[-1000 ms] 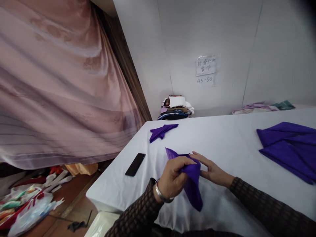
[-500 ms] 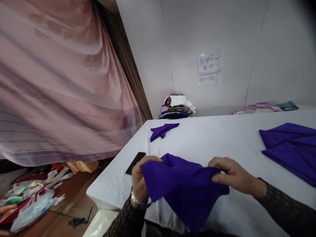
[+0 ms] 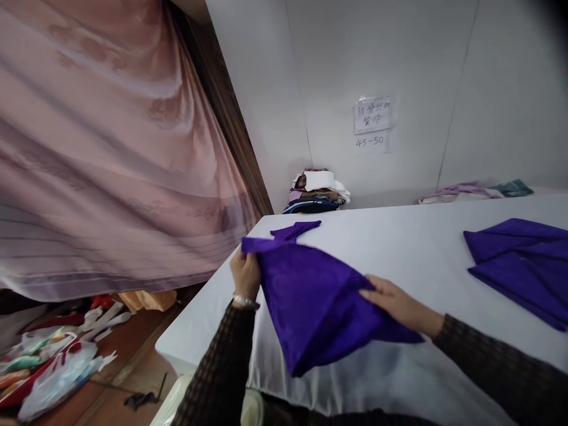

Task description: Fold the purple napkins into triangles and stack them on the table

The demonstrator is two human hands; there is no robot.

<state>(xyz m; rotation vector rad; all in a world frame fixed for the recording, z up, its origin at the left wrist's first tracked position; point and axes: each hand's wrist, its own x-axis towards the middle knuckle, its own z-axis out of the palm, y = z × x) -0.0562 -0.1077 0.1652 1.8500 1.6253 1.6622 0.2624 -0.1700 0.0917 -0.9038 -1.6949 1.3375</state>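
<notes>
A purple cloth napkin [image 3: 310,296] hangs stretched between my two hands, above the front part of the white-covered table. My left hand [image 3: 246,273] is closed on its upper left corner. My right hand [image 3: 393,299] pinches the edge on the right, and a loose tip sticks out below that hand. The lower corner droops over the table's near side. Behind the cloth, a folded purple napkin [image 3: 306,228] lies near the far left corner of the table, partly covered from view. More purple cloths [image 3: 523,260] lie layered at the right.
A white-covered table [image 3: 399,236] stands against a grey wall with handwritten paper signs [image 3: 373,115]. Folded clothes [image 3: 315,192] are stacked behind its far edge, with loose fabrics [image 3: 470,192] farther right. A pink curtain [image 3: 110,148] hangs at left; plastic bags [image 3: 57,373] lie on the floor.
Both hands have lifted the napkin up and away from me, and it is now spread wider. My left hand moved forward, and the cloth now hides the phone that showed on the table.
</notes>
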